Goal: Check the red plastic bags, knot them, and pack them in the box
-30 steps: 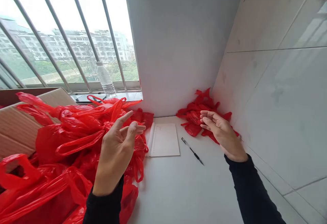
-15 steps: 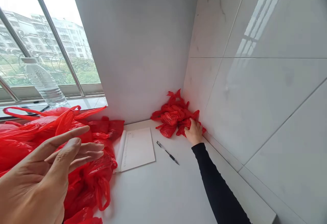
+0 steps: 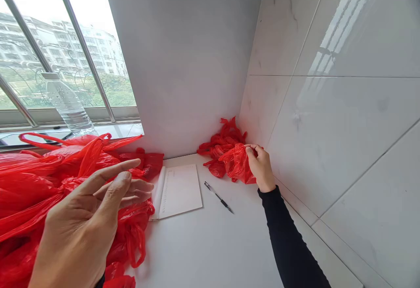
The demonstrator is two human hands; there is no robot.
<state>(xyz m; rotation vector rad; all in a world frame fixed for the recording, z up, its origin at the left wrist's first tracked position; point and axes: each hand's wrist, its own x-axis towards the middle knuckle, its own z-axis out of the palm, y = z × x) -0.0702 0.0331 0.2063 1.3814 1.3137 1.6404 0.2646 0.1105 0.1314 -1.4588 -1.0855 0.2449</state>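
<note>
My right hand pinches a red plastic bag, lifting it at the corner where the walls meet. Behind that bag lies a heap of crumpled red plastic bags on the white table. My left hand is held up with its fingers stretched out and nothing in them. It hovers in front of a large pile of red plastic bags at the left, several of which look filled; their contents are hidden.
An open notebook with handwritten marks lies mid-table, and a pen rests to its right. A clear water bottle stands on the sill by the barred window. Tiled wall bounds the right side.
My right hand has drawn a red plastic bag up and slightly toward me from the heap. My left hand has shifted to the right, fingers still spread. The view has turned slightly left.
</note>
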